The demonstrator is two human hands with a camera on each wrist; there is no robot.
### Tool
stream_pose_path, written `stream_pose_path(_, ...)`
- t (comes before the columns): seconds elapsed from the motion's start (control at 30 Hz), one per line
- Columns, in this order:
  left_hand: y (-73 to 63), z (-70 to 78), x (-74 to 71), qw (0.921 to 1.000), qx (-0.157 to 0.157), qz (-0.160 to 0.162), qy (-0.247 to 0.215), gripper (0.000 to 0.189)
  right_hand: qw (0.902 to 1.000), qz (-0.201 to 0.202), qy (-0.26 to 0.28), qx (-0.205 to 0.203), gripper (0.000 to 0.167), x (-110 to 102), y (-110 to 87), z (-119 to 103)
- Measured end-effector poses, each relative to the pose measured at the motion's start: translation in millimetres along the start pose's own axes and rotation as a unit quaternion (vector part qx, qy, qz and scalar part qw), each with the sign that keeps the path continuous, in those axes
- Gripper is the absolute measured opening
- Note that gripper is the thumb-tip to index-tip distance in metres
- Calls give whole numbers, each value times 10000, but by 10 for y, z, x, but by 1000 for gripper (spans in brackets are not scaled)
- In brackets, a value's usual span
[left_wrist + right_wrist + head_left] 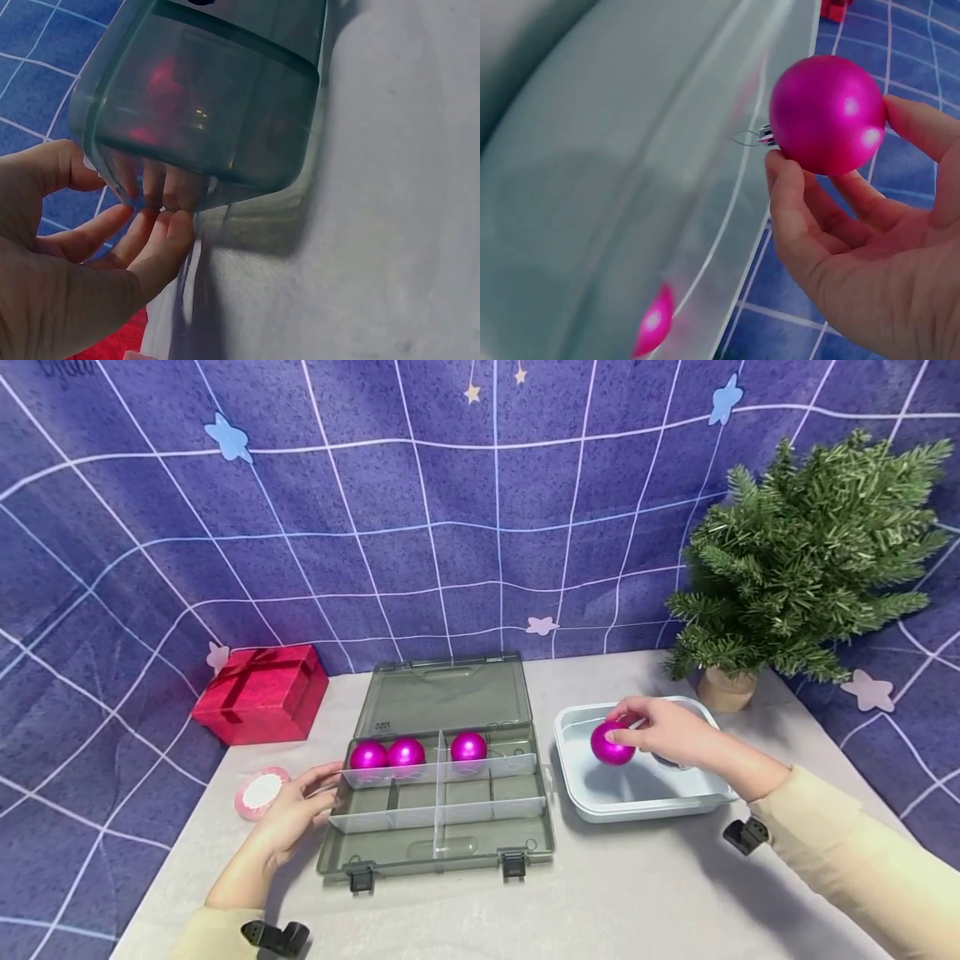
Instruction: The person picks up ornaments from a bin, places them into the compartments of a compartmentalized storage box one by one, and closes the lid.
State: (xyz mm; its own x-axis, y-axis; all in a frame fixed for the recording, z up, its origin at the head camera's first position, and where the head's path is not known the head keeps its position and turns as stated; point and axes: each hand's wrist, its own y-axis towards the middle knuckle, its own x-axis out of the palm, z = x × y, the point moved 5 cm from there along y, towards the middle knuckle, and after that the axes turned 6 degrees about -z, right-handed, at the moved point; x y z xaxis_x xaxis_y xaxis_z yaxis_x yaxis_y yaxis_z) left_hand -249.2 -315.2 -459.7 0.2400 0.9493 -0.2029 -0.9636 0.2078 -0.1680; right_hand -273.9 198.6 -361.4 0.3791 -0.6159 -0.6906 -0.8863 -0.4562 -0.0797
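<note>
Glossy magenta ball ornaments (406,755): beyond the left hand (295,814), with fingers parted against the left wall of the smoky translucent plastic divided case (491,832), three in its back row, likely to knock together if shoved. Farther right, over the pale rectangular plastic-looking tray (637,812), another ornament (611,746) clamped between thumb and fingertips of the right hand (670,732), apt to slip from a weak pinch or snag by its wired silver cap (766,136).

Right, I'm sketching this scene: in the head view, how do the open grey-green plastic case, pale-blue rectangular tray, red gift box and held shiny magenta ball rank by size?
Largest to smallest:
1. Plastic case
2. Rectangular tray
3. Gift box
4. Magenta ball
</note>
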Motion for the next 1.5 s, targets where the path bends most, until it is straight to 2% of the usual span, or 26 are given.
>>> stream_pose_path(0.2,4,5,-2,10000,-27,-2,27,59,9995,101,256,-162,35,77,178,-257)
stream_pose_path(0.43,3,11,6,10000,12,-31,-42,60,9975,264,-207,-614,26,192,439,-593)
stream_pose_path(0.67,6,16,8,10000,27,-17,-45,60,9965,25,-462,-692,28,351,674,-853)
stream_pose_path(0.9,8,14,6,9999,54,-30,-97,61,9941,-218,-913,-546,33,494,932,-866)
stream_pose_path(1.07,16,11,1,10000,33,-7,-68,61,9868,-558,-1432,-509,32,628,1084,-870)
stream_pose_path(1.3,21,16,4,10000,65,-11,-73,60,9760,-851,-1963,-408,29,784,1218,-864)
stream_pose_path(1.5,13,6,1,9999,77,11,-105,61,9675,-990,-2322,-168,35,887,1267,-833)
